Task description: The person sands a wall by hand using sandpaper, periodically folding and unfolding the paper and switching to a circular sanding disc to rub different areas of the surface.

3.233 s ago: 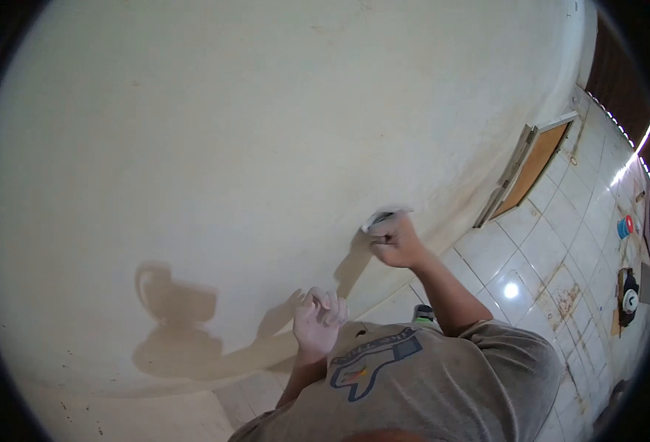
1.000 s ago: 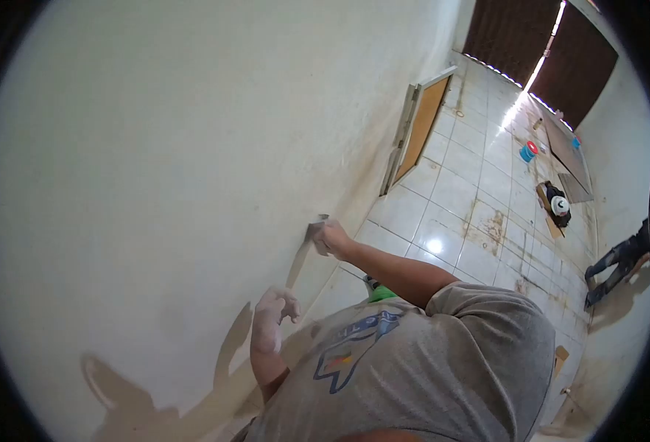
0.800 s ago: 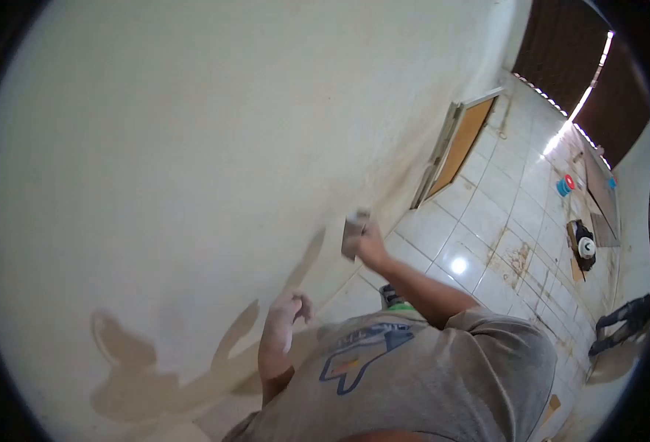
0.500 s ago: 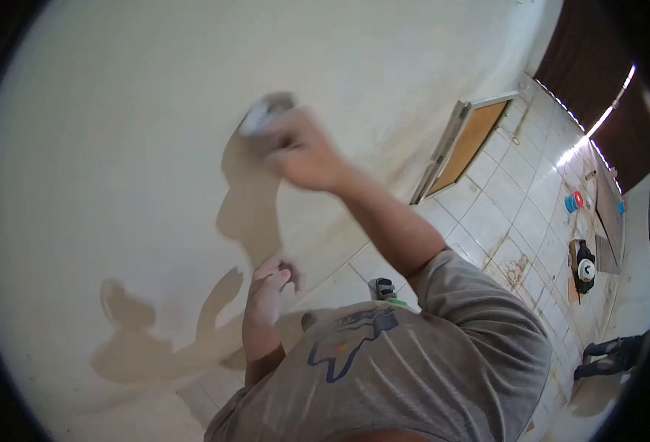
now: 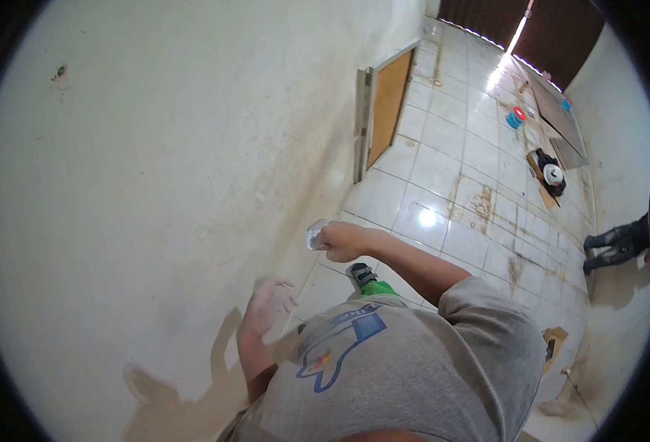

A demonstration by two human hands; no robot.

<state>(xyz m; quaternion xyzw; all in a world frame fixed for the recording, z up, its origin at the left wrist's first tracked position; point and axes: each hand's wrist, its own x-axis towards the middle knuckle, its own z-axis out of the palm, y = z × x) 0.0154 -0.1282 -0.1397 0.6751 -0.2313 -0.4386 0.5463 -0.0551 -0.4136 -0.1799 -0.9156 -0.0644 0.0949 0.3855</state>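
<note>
My right hand point(image 5: 345, 241) is closed around a pale grey piece of sandpaper point(image 5: 314, 234), whose rounded end sticks out past the knuckles. It is held low beside the off-white wall point(image 5: 155, 162), above the foot of the wall. My left hand point(image 5: 272, 298), whitened with dust, is nearest the wall at lower left; its fingers are apart and hold nothing. Below the right forearm, a grey shoe point(image 5: 362, 274) and green trouser leg point(image 5: 380, 289) show on the floor.
A wooden door point(image 5: 389, 110) in its frame is farther along the wall. On the stained tile floor point(image 5: 443, 177) are a blue bucket point(image 5: 515, 118), a dark item with a white round top point(image 5: 552, 175) and flat boards point(image 5: 557, 110). Another person's legs point(image 5: 612, 245) are at right.
My right hand has come down from high on the wall with the sandpaper. My left hand's fingers have spread. The view has turned, showing more floor.
</note>
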